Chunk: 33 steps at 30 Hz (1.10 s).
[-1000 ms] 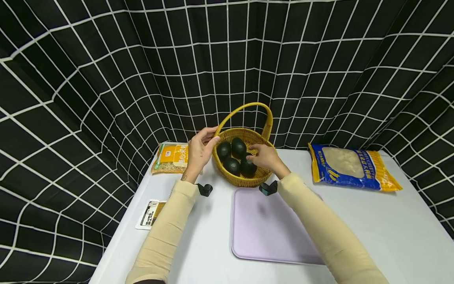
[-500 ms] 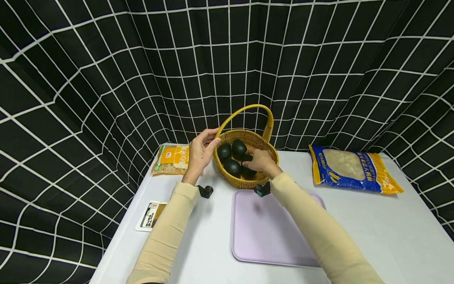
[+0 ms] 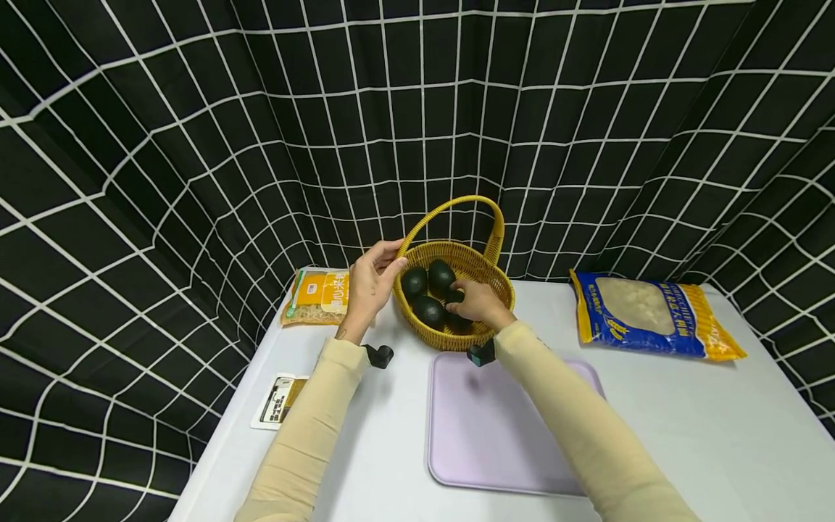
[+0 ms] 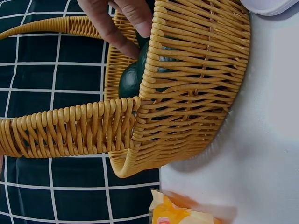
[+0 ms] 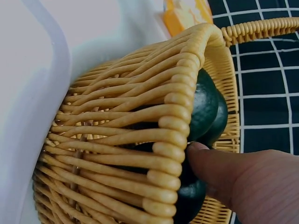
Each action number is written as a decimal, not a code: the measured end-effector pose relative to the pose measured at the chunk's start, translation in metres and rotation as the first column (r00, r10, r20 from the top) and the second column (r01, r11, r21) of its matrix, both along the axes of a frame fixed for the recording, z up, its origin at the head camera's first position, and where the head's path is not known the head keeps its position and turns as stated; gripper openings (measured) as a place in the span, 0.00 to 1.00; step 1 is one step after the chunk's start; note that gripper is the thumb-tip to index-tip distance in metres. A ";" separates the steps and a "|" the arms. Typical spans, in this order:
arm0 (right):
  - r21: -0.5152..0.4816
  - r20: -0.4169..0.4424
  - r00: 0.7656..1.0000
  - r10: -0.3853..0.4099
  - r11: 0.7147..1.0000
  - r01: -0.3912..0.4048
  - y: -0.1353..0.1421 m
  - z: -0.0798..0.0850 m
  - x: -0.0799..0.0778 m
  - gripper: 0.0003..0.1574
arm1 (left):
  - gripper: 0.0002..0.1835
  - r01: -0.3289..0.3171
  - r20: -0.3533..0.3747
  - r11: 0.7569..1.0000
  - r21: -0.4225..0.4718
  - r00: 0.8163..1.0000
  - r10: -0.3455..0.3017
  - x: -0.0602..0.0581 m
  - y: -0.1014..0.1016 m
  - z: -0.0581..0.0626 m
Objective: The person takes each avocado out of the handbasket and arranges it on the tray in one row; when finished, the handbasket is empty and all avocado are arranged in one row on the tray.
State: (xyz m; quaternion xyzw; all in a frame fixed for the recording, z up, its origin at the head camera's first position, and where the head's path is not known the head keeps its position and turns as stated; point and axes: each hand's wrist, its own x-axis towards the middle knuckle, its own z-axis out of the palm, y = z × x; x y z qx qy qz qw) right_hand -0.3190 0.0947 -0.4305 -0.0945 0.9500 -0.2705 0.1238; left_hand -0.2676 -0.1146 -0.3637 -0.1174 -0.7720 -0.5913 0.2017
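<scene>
A yellow wicker basket (image 3: 424,330) with a tall arched handle (image 3: 450,205) stands at the back of the table. Several dark green avocados lie in it; one avocado (image 3: 430,312) is near the front rim. My left hand (image 3: 370,284) holds the base of the handle on the left side, thumb toward the rim. Inside the basket, my right hand (image 3: 481,302) grips the front-right avocado (image 5: 190,200), which the fingers partly cover. In the right wrist view the thumb (image 5: 210,163) presses on that avocado, close behind the woven rim.
A lilac tray (image 3: 502,428) lies in front of the basket. Left of it are an orange food packet (image 3: 316,297) and a small white-and-brown packet (image 3: 277,401). A blue-and-yellow bag (image 3: 652,315) lies at the right. A black gridded curtain (image 3: 417,109) surrounds the table.
The right hand has moved slightly left and deeper into the basket, and its fingers have closed round the front-right avocado. The left hand keeps its hold on the handle.
</scene>
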 end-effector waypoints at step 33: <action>-0.098 0.015 0.997 -0.069 0.993 0.071 0.002 -0.009 0.005 0.33 | 0.16 0.000 -0.028 1.000 -0.004 1.000 -0.001 -0.022 -0.007 -0.030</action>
